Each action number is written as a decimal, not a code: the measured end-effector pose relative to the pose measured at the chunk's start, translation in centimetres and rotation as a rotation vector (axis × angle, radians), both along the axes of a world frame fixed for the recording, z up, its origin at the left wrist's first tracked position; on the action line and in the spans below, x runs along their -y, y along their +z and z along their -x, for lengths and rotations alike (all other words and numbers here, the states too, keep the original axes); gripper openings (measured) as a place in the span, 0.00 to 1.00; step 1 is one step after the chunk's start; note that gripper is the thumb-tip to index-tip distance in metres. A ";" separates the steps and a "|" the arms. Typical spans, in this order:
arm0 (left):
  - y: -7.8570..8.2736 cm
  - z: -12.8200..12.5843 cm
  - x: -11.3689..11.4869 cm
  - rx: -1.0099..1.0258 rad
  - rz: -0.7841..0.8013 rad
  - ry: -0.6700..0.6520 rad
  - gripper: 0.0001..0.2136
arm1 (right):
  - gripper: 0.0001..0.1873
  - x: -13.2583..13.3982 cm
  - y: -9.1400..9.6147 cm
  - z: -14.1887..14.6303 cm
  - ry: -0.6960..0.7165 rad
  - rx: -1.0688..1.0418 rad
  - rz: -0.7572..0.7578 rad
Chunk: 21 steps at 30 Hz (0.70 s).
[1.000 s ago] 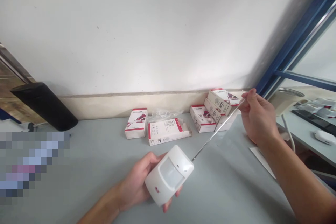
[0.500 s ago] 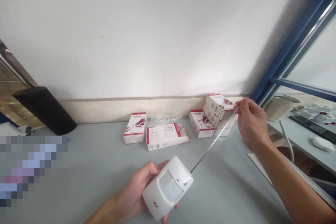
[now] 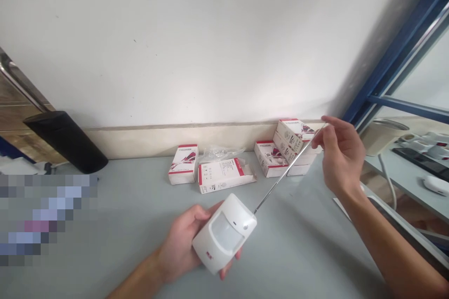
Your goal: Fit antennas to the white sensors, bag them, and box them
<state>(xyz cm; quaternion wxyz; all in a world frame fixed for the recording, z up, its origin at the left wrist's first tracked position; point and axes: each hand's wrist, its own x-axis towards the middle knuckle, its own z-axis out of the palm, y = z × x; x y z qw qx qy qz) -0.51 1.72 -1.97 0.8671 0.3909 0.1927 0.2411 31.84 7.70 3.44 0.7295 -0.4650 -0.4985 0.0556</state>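
Observation:
A white motion sensor [image 3: 224, 233] with a curved pale lens lies tilted in my left hand [image 3: 182, 243], which is closed around its left side and back. From its upper right corner a thin silver telescopic antenna [image 3: 273, 186] extends far out to the upper right. My right hand [image 3: 342, 156] is at the antenna's far tip, thumb and index finger apart around it; the fingers look loosened, not pinched. Behind the sensor, a white and red box [image 3: 226, 175] with an open end flap lies on the grey table [image 3: 133, 215].
A closed box [image 3: 183, 164] and a clear plastic bag [image 3: 220, 153] lie by the wall. Stacked boxes [image 3: 289, 147] stand behind the antenna. On the left leans a black padded armrest [image 3: 66, 142]. At right are a blue frame [image 3: 396, 60] and a beige bucket [image 3: 386, 135].
My right thumb and index finger have spread from their pinch on the antenna tip. The view has shifted slightly; my left hand still holds the sensor.

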 end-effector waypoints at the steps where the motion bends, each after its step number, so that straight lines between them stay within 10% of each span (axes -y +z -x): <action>1: -0.1 0.1 0.0 0.011 -0.006 -0.002 0.22 | 0.17 0.2 0.1 0.3 0.006 0.032 -0.025; 21: -0.1 -0.3 0.5 0.008 -0.007 0.026 0.22 | 0.38 -0.1 -2.3 1.1 0.133 -0.049 0.038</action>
